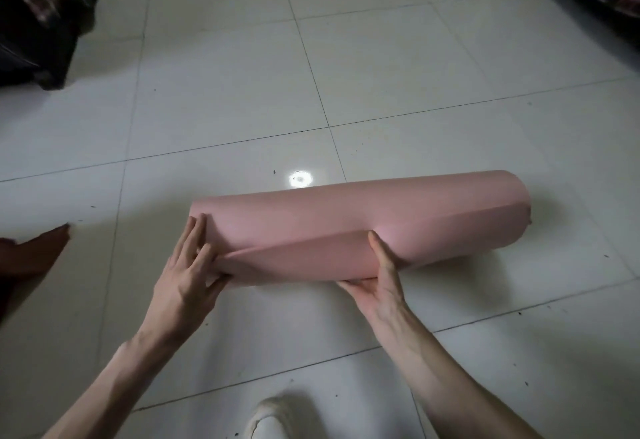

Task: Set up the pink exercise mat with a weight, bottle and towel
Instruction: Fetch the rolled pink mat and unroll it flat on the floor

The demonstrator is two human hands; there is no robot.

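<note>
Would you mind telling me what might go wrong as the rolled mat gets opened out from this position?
1. The rolled pink foam mat lies askew to the lines of the glossy white tile floor, so it may unroll crooked.
2. Only the right hand has a grip, thumb over the loose edge; the left hand presses flat fingers, so that end could slip or spring back.
3. Dark specks dot the tiles and could stick to the mat.

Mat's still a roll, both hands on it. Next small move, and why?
Probably pin the loose flap down and roll the pink mat away across the tiled floor. The mat is still fully rolled; the left hand rests with straight fingers on its near end, and the right hand grips the free edge, thumb on top. No weight, bottle or towel shows yet.
</note>
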